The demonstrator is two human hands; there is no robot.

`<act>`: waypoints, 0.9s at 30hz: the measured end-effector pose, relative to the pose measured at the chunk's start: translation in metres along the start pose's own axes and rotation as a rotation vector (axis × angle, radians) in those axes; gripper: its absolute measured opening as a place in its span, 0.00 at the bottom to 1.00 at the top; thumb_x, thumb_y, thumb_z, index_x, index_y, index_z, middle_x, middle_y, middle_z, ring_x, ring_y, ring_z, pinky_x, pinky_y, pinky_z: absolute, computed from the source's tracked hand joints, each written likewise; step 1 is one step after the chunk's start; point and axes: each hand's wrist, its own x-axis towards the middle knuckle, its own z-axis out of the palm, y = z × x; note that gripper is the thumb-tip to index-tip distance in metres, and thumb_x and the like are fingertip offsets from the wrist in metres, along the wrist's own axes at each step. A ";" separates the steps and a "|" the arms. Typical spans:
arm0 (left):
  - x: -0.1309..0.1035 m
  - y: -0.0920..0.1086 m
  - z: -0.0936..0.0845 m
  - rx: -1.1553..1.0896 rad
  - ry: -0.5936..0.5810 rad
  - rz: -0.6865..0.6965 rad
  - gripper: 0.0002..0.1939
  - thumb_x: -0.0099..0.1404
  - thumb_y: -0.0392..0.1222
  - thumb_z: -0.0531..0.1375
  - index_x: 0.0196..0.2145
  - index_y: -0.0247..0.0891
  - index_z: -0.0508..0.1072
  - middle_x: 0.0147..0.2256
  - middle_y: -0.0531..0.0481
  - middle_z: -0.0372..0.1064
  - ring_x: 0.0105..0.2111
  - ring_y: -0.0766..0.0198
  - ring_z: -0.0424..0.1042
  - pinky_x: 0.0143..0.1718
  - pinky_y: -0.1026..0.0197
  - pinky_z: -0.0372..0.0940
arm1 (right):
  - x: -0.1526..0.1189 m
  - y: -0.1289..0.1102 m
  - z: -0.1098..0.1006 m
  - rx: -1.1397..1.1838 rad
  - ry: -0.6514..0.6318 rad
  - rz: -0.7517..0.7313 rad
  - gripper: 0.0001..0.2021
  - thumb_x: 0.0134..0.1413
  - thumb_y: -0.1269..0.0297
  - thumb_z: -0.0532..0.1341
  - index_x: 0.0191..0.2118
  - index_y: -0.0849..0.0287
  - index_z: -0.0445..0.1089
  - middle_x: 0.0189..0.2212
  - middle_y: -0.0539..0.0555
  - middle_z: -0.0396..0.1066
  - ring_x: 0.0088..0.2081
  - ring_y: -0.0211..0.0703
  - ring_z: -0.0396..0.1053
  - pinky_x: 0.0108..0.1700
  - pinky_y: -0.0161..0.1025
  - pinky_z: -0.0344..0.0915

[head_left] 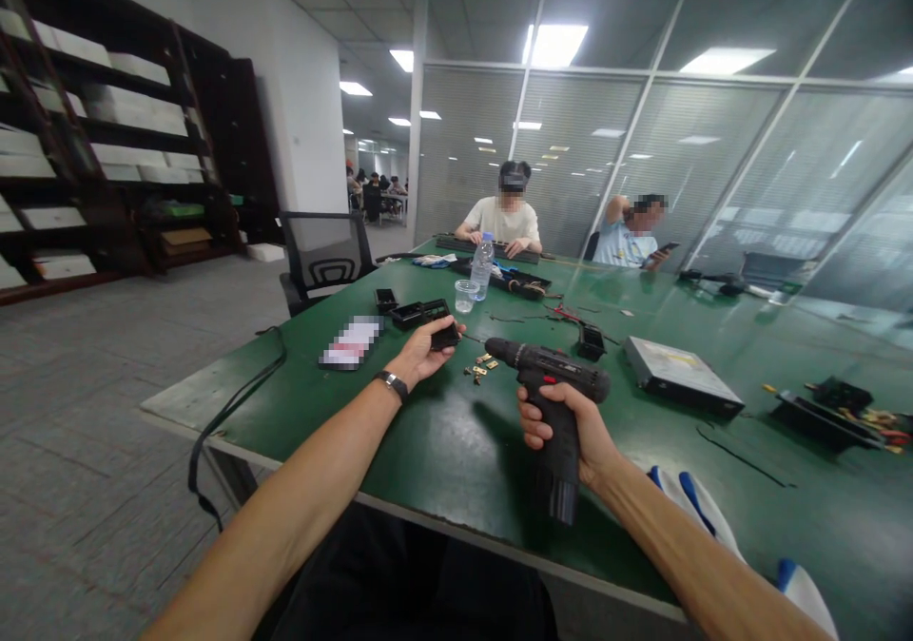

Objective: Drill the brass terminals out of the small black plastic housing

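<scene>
In my right hand (563, 422) is a black cordless drill (553, 375), fingers wrapped round its grip. Its chuck and thin bit point left at the black plastic housing (445, 335) in my left hand (428, 351). Whether the bit touches the housing I cannot tell. My left fingers close around the housing, hiding part of it. Just below, on the green table (420, 460), lie several small brass-coloured metal pieces (481, 367). Two more black plastic parts, a boxy one (408, 314) and a smaller one (385, 301), sit beyond my left hand.
A phone (352, 341) lies left, a plastic cup (466, 296) and water bottle (482, 266) behind. To the right are a disc drive (681, 375), a black tray with wires (820, 417) and gloves (695, 503). One person (503, 218) works opposite; another (631, 237) holds a phone.
</scene>
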 end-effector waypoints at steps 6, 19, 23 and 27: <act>0.002 0.001 -0.003 0.054 0.024 0.075 0.14 0.51 0.41 0.69 0.34 0.33 0.74 0.37 0.41 0.75 0.29 0.67 0.71 0.20 0.68 0.55 | 0.001 0.000 -0.002 0.002 0.011 -0.025 0.09 0.52 0.63 0.58 0.36 0.63 0.69 0.24 0.49 0.59 0.20 0.33 0.53 0.24 0.34 0.60; -0.001 -0.014 0.004 0.327 0.109 0.201 0.25 0.44 0.42 0.73 0.39 0.35 0.72 0.37 0.46 0.73 0.31 0.63 0.72 0.30 0.61 0.67 | -0.007 0.001 0.007 -0.163 -0.037 -0.057 0.09 0.54 0.63 0.57 0.36 0.62 0.70 0.24 0.50 0.61 0.19 0.35 0.57 0.25 0.38 0.64; -0.003 -0.016 0.006 0.368 0.108 0.189 0.25 0.44 0.42 0.73 0.40 0.35 0.72 0.38 0.45 0.73 0.33 0.62 0.73 0.31 0.60 0.68 | -0.005 0.003 0.004 -0.150 -0.021 -0.046 0.08 0.52 0.63 0.59 0.36 0.62 0.69 0.24 0.49 0.62 0.19 0.35 0.58 0.25 0.38 0.64; -0.005 -0.016 0.009 0.398 0.110 0.170 0.24 0.44 0.43 0.73 0.39 0.36 0.72 0.37 0.47 0.73 0.32 0.64 0.72 0.33 0.60 0.68 | -0.004 0.002 0.002 -0.129 -0.025 -0.044 0.08 0.53 0.63 0.58 0.36 0.62 0.69 0.24 0.49 0.63 0.20 0.36 0.59 0.26 0.38 0.65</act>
